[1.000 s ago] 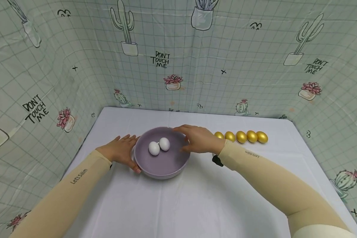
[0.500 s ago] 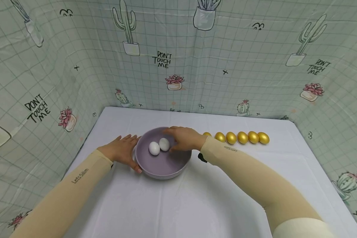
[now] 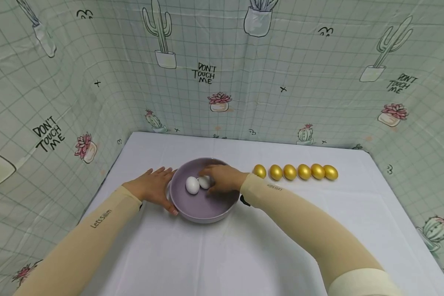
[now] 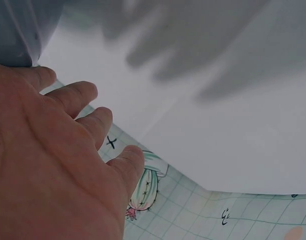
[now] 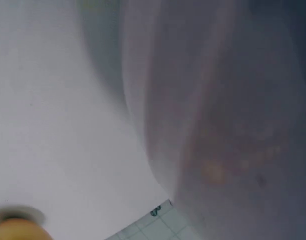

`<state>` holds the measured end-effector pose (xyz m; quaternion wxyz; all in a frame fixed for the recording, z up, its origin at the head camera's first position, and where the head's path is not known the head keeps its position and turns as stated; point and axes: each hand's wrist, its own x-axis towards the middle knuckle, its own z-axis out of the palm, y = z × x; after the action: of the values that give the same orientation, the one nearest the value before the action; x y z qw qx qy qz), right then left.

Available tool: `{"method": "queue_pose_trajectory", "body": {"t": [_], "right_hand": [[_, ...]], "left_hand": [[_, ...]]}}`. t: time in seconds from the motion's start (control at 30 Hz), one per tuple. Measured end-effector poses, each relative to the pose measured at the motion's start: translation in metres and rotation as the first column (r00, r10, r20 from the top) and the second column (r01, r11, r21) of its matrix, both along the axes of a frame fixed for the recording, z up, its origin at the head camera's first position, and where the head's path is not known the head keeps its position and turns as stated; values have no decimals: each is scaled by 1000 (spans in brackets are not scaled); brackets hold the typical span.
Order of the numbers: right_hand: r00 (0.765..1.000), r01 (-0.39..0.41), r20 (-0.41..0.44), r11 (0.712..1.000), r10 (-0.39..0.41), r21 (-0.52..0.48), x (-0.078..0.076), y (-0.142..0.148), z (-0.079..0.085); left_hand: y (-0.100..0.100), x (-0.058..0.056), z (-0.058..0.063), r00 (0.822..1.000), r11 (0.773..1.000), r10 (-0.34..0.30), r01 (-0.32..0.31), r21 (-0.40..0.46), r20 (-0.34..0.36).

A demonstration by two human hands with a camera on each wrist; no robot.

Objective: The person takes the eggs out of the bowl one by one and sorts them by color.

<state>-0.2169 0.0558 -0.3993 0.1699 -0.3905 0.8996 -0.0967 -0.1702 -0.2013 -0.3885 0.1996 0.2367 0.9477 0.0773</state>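
Two white eggs lie side by side in a round mauve bowl point(image 3: 203, 209) on the table. My right hand point(image 3: 225, 179) reaches into the bowl over its right rim. Its fingers and thumb curl about the right-hand white egg point(image 3: 204, 182), partly covering it. The left-hand white egg point(image 3: 192, 185) is untouched. Against the bowl's left side rests my left hand point(image 3: 151, 188), fingers spread and thumb toward the near rim. In the left wrist view the left hand point(image 4: 53, 150) shows its fingers extended beside the bowl point(image 4: 23, 30). The right wrist view is mostly filled by the blurred bowl point(image 5: 162, 100).
Several golden eggs point(image 3: 290, 172) stand in a row at the back right of the white-covered table point(image 3: 192, 259). The nearest golden egg point(image 3: 260, 171) sits just beyond my right sleeve. A patterned cloth point(image 3: 244, 82) hangs behind and at the sides.
My right hand has moved left and down from the bowl's right rim to the right-hand white egg. More golden eggs show behind the sleeve. The left hand keeps its place.
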Motion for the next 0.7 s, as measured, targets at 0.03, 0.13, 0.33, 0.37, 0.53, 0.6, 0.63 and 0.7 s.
{"method": "queue_pose_trajectory", "body": {"t": [0.03,0.13,0.33,0.37,0.53,0.6,0.63,0.7], "right_hand": [[1000,-1,-7,1000,1,-2,0,0,-1],[1000,1,-23,1000,-1,-3,1,0,-5],[999,10,-42,1000,-10,14,4,2,-10],[999,11,-46,1000,-11,17,4,2,-10],[998,17,-57,999,-15,37,6,3,-10],[998,20,-58,999,-17,42,6,2,-9],[998,21,-58,999,-19,40,7,2,-9],[998,25,-59,999,-23,33,7,3,-9]], "left_hand": [[0,0,0,1000,1000,0,0,-1,0],[1,1,1,1000,1000,0,0,-3,-2],[1,1,1,1000,1000,-2,2,1,-9],[1,1,1,1000,1000,-1,1,2,-9],[1,1,1,1000,1000,0,0,6,-11],[1,0,0,1000,1000,0,0,4,-12],[1,0,0,1000,1000,0,0,2,-14],[0,0,-1,1000,1000,1,-1,3,-14]]}}
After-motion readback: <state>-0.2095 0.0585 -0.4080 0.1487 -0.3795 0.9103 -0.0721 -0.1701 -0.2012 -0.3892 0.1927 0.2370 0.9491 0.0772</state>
